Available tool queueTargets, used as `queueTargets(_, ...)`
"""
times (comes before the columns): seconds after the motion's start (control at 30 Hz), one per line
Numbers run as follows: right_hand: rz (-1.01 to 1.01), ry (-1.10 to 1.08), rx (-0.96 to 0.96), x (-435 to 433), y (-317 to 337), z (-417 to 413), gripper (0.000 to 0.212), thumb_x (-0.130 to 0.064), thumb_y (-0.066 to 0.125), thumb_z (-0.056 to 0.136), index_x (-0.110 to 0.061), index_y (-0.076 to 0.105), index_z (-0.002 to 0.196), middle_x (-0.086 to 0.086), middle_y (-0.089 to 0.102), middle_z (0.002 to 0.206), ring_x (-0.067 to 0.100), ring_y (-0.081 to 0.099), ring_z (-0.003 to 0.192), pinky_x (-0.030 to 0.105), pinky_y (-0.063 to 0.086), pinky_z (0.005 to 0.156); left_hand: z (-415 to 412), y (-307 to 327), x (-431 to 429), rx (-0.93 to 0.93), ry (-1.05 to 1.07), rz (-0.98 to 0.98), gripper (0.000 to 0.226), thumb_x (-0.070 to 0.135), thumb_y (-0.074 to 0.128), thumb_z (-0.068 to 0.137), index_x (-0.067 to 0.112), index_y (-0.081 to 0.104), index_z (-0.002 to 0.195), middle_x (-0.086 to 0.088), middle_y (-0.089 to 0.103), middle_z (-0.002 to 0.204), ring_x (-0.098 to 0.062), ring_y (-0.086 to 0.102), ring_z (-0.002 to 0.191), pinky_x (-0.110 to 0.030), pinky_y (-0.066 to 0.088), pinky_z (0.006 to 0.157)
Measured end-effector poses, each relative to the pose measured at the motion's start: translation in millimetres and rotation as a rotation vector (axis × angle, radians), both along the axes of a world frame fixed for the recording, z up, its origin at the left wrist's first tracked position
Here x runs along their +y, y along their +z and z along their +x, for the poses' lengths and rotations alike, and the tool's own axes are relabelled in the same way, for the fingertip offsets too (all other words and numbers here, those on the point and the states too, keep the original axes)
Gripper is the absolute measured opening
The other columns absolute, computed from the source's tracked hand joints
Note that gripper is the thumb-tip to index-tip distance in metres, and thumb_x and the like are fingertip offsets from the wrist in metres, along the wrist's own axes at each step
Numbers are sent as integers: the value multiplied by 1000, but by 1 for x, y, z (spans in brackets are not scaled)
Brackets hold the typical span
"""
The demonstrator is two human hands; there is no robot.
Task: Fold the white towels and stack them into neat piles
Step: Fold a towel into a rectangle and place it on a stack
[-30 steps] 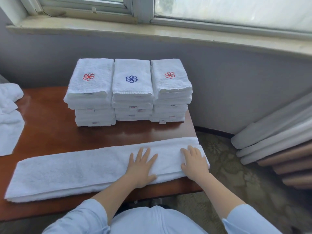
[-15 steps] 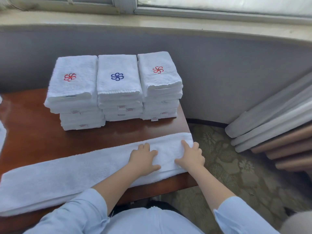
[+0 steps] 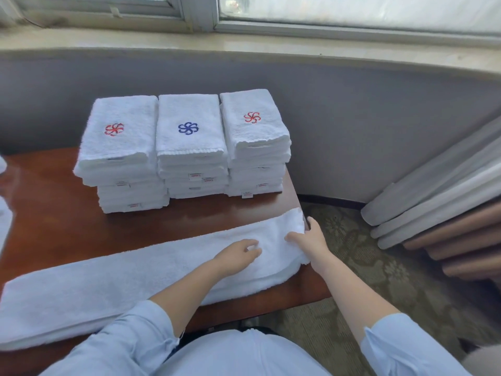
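A long white towel (image 3: 108,289), folded lengthwise into a narrow strip, lies across the near part of the wooden table (image 3: 54,221). It runs from the near left edge of the view up to the table's right edge. The left hand (image 3: 235,257) rests on the strip a little left of its right end, with its fingers curled and a small bit of the cloth pinched between thumb and fingertips. The right hand (image 3: 311,240) grips the strip's right end: the thumb lies on top of the cloth and the fingers reach round the end, which bulges up slightly from the table. Both arms wear light blue sleeves (image 3: 130,340). On the far side of the table three piles of folded white towels stand side by side, touching. The left stack (image 3: 122,147) has a red flower emblem on top, the middle stack (image 3: 189,147) a blue one and the right stack (image 3: 254,137) a red one. More white cloth (image 3: 4,221) shows at the far left edge. Behind the table are a grey wall and a pale windowsill (image 3: 271,47). To the right, long grey and brown pads (image 3: 433,213) lie stacked on patterned carpet (image 3: 366,267).
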State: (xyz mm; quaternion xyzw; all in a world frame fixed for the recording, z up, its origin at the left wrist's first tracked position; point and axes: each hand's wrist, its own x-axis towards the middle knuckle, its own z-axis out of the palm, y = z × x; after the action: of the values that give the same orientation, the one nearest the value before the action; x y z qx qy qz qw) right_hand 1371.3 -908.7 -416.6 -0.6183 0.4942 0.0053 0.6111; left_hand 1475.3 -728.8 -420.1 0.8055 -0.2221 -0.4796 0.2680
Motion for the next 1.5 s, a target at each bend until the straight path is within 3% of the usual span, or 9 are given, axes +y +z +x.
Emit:
queueTargets(0.17,93,382,-95,21,19,13,51,-31,78,69,-26,66,118,0,70,115,18,66,105,38,55,92,4,24,-1,473,436,-218,52,67,45,93,30,58,127,-2,69,116,-18,70,102,-35,57,88)
queueTargets(0.3,238,492,-170,44,28,32,28,-36,55,89,-28,68,113,1,75,105,17,72,91,34,51,95,9,37,11,413,465,-255,68,81,56,74,33,60,122,0,70,116,-18,68,106,-37,54,90)
queueTargets(0.5,-28,308,-294,74,29,55,36,2,37,84,-14,68,93,-1,70,69,11,57,56,27,44,61,25,32,61,265,689,-203,26,18,57,88,19,65,112,-8,72,104,-26,69,97,-43,54,90)
queueTargets(0.67,-428,536,-241,101,22,63,20,-20,53,92,-38,61,96,-14,62,104,9,59,96,37,51,85,33,26,112,179,833,-225,13,22,58,89,25,62,102,-3,72,96,-20,71,85,-30,54,65)
queueTargets(0.87,-840,1051,-239,135,1,59,56,-20,52,92,-18,42,147,-1,30,159,18,22,148,35,14,121,36,8,154,40,850,-204,12,25,60,94,26,58,106,2,67,104,-13,66,91,-24,49,64)
queueTargets(1.0,-970,1227,-176,153,-14,53,65,-27,39,101,-17,10,158,-2,-4,166,14,-13,151,35,-11,121,37,-9,172,-53,848,-139,16,28,60,96,23,55,110,6,63,103,-10,60,93,-24,47,68)
queueTargets(1.2,-975,1289,-23,166,-28,52,63,-38,27,105,-19,0,158,-1,-11,165,16,-18,150,39,-17,120,40,-17,187,-167,927,-101,30,23,57,98,22,47,127,0,57,115,-14,57,95,-23,44,69)
queueTargets(1.33,-1007,1298,39,170,-33,55,63,-41,23,105,-18,-1,158,2,-10,165,18,-18,151,42,-22,118,32,-13,186,-675,633,31,50,21,59,95,24,42,142,2,43,143,-17,48,124,-31,45,97)
queueTargets(1.5,-1051,1337,122,171,-42,55,65,-45,23,104,-19,-1,158,1,-9,166,20,-17,151,52,-25,112,17,-30,169,-789,-112,129,65,46,37,102,31,7,157,4,-6,165,-18,-9,152,-33,-9,120)
